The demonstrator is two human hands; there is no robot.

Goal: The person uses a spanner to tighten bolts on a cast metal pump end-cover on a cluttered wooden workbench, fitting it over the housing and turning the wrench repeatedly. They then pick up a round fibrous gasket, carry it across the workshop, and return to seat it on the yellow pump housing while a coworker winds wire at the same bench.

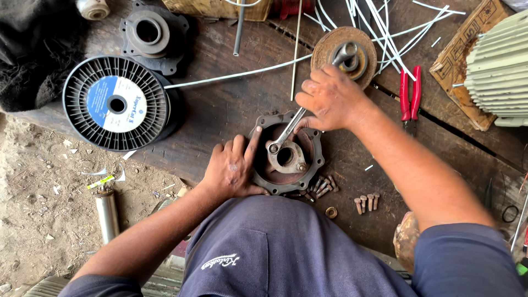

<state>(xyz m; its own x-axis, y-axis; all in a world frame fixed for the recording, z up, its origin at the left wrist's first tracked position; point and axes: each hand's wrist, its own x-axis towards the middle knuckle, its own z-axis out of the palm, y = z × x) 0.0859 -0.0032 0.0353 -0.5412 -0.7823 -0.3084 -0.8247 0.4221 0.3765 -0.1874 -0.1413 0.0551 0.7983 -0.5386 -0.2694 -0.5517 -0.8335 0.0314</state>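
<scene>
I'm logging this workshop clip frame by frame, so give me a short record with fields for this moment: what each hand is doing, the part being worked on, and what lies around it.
Left hand: pressed on the rim of the round metal end cover, steadying it
Right hand: grips a spanner whose ring end sits on a bolt of the cover
Surface: dark wooden bench
Near cover: loose bolts in front of it
Left of it: wire spool with a blue and white label
Right of it: red-handled pliers

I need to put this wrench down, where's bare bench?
Bare wood lies between the wire spool and the round housing, and between the loose bolts and red pliers. The white strips crowd the top.
</scene>
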